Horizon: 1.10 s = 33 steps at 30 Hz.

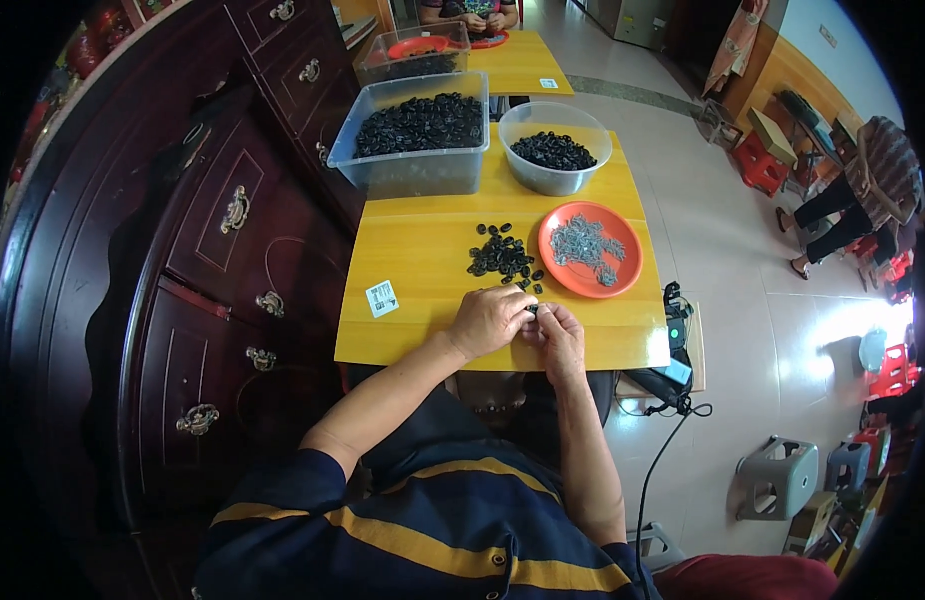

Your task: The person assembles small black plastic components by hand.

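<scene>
The person's left hand [487,320] and right hand [560,335] met at the near edge of the small yellow wooden table [422,270], fingertips touching. Both hands pinched one small black plastic piece [531,311] between them, with the fingers closed tight around it. Most of that piece was hidden by the fingers. At about 12 o'clock from the hands, just beside them, lay a loose pile of small black plastic pieces [502,256] on the table top. At about 1 o'clock sat a round orange plastic plate [627,262] that held a heap of little grey metal parts [585,243]. Farther off at 12 o'clock stood a round clear plastic bowl [555,180] with more black pieces in it. At 11 o'clock, next to the bowl, stood a big clear plastic box [412,172], also full of black pieces. A white square sticker [381,298] lay on the table at 9 o'clock from the hands. A dark wooden cabinet with metal handles [232,240] stood along the table's left side.
</scene>
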### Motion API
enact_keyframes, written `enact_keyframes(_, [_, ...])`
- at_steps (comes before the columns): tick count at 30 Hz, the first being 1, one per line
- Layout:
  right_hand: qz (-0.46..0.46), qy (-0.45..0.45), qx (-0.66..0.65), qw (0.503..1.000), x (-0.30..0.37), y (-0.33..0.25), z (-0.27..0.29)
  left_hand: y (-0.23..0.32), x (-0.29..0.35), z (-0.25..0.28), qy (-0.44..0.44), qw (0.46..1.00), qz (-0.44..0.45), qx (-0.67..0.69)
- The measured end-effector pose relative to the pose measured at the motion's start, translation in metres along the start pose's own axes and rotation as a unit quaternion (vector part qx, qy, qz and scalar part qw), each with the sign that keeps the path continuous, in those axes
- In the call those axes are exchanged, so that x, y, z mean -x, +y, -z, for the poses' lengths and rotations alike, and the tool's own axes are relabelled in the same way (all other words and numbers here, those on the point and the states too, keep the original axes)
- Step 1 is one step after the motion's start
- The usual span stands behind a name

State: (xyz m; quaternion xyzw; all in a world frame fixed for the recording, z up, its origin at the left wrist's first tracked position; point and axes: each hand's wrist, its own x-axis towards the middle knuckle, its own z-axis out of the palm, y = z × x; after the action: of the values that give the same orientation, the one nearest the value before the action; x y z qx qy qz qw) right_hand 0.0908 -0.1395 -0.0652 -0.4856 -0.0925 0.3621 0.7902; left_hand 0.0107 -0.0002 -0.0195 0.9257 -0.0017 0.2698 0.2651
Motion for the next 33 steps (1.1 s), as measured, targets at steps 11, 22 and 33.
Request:
enact_keyframes(11, [0.057,0.016,0.083,0.995,0.001,0.005,0.0,0.0,0.0,0.003,-0.02,0.996,0.037,0.077])
enact_keyframes(22, [0.057,-0.007,0.11,0.992,0.001,0.009,-0.004,-0.036,-0.005,0.04,-0.026,0.96,0.173,0.219])
enact_keyframes(33, [0.036,-0.005,0.059,0.998,0.002,0.005,-0.008,-0.028,-0.023,0.074,0.003,0.934,0.177,0.31])
